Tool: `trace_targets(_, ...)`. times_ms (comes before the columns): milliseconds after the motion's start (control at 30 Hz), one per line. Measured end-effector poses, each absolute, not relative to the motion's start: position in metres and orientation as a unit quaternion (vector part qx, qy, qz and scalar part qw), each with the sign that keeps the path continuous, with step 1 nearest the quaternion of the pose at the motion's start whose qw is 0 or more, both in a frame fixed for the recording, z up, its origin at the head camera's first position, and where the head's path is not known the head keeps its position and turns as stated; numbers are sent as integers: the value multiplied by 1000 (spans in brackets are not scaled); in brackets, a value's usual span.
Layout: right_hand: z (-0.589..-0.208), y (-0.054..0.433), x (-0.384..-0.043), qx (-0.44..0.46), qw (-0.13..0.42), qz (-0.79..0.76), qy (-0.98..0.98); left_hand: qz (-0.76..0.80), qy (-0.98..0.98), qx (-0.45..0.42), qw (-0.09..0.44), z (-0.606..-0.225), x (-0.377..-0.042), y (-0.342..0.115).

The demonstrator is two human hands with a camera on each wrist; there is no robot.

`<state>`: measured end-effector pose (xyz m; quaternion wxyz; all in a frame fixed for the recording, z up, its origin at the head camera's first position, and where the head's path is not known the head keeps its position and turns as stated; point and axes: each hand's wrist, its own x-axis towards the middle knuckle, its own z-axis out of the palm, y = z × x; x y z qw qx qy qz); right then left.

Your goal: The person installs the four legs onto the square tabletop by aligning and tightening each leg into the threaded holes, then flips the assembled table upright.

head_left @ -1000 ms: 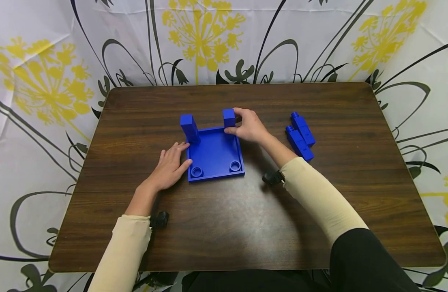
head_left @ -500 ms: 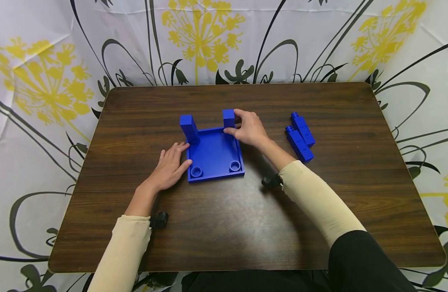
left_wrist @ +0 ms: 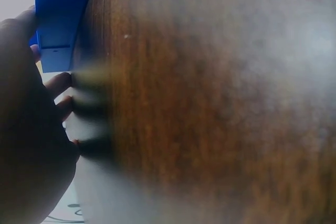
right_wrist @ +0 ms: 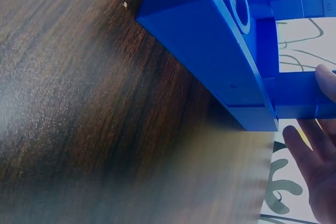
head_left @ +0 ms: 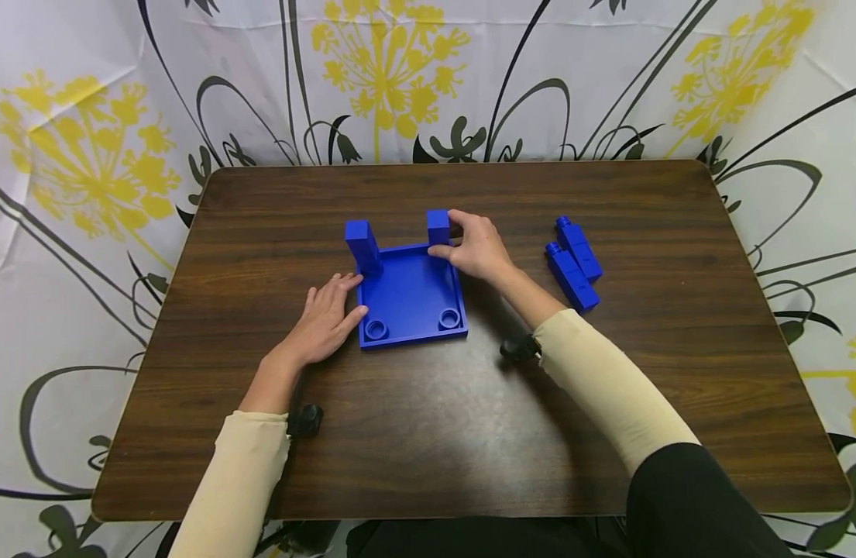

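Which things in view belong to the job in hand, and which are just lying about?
Part of the job:
blue tray, left hand at its side
far-left post, standing
far-right post, gripped by the right hand
near loose post and far loose post, probably: both resemble the standing post

Just surroundings:
table
patterned cloth
black wrist devices

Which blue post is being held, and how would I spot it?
On the brown table, find the shallow blue tray. At its far right corner stands the blue post. Unlike the upright post at the far left corner and the two loose posts lying farther right, it sits in the right-hand grip.
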<state>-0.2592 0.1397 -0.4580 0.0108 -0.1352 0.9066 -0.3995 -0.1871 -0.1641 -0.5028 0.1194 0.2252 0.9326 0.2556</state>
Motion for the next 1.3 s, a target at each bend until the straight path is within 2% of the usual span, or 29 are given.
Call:
trace_targets(367, -457, 138, -258, -140, 22, -412, 900, 262, 932, 225, 113, -506, -187, -166)
trace_targets(833, -449, 164, -248, -164, 87, -461, 868, 259, 931, 227, 116, -508, -187, -167)
trace_targets(1067, -439, 205, -221, -93, 48, -465, 879, 260, 931, 227, 118, -506, -187, -167)
trace_targets(1300, -440, 251, -183, 57, -32, -422, 904, 258, 932, 224, 122, -506, -187, -167)
